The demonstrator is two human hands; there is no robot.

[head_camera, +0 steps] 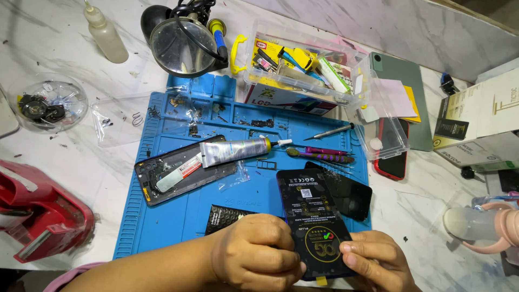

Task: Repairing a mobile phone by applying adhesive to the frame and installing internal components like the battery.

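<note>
Here, both hands grip a black phone panel [316, 219].
Left hand [259, 251] and right hand [378, 259] pinch its glossy, sticker-covered lower end over the blue mat [178, 216].

Two hands [257, 254] [378, 257], one glue tube [233, 150], one magnifier [183, 46].

The whole frame is filled by a white marble table top [65, 151] with thin grey veins. Its surface looks dusty, with small dark crumbs in the left part of the frame. At the upper right, a wall [411, 27] of the same pale marble stands behind the table. The light is soft and even, and it makes a weak shine on the stone at the upper left.
</note>
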